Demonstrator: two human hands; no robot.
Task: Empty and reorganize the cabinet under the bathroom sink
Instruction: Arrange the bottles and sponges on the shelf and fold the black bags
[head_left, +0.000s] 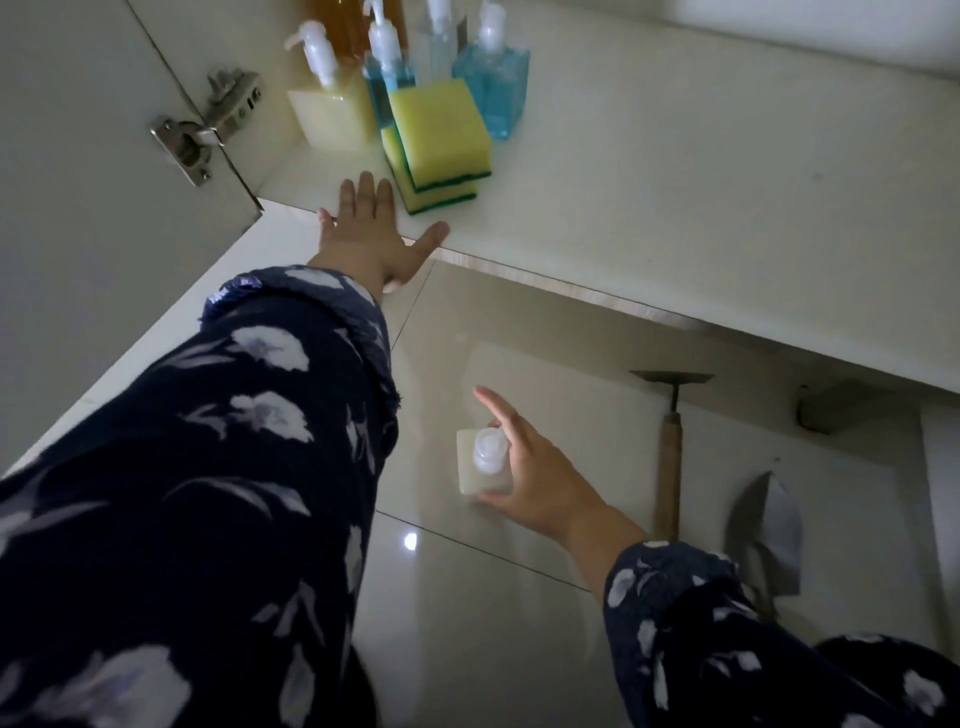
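Left hand (371, 228) lies flat, fingers spread and straight, palm down on the front edge of the cabinet shelf (649, 218), holding nothing; fingertips sit just beside the sponge stack. Right hand (524, 467) is lower, over the tiled floor (467, 623), thumb and fingers wrapped round a small pale square bottle (480, 462) with a white cap, index finger sticking out straight. Can't tell if the bottle touches the floor or is lifted. Hands well apart. On the shelf, back-left corner: two yellow sponges (436, 143) with green scrub bases, stacked, top one skewed. Behind them a cluster of pump bottles: a cream square one (332, 111) at left, two blue ones (493, 83), a clear one between, an amber one at the back, partly cut off by the frame. Cabinet door (78, 208) stands open at left, metal hinge (208, 130) visible. On the floor at right, below the shelf: a wooden-handled scraper (670, 447) and a metal trowel (766, 530), near each other, not touching. Both sleeves dark blue with a pale floral print.
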